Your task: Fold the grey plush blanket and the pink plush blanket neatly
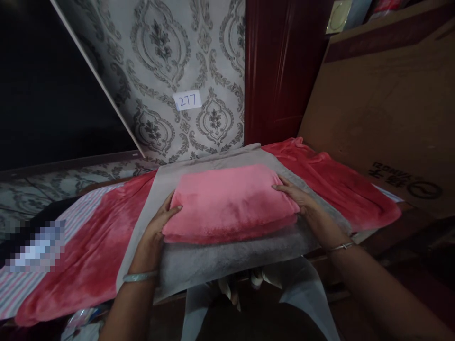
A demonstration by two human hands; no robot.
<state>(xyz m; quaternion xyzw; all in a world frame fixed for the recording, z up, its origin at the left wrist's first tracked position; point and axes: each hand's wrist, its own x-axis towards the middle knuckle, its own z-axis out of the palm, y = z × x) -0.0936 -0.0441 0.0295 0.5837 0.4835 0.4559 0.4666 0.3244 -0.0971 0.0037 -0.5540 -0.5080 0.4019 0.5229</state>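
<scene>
A folded pink plush blanket [231,201] lies in the middle, its layers showing along the near edge. My left hand [164,219] grips its left side, thumb on top and the other fingers mostly hidden against the side. On the opposite side my right hand [295,195] holds the right edge, with thumb and a finger on the upper face. Beneath it spreads a grey plush cloth [199,267]. Red plush fabric [117,232] extends out from under the grey cloth on both sides.
Striped cloth [76,220] shows under the red fabric at left. Behind stand a patterned wall with a paper label [187,100] reading 277 and a dark red panel [277,71]. A large cardboard box [387,109] rises at right; a dark screen-like panel [60,94] is at left.
</scene>
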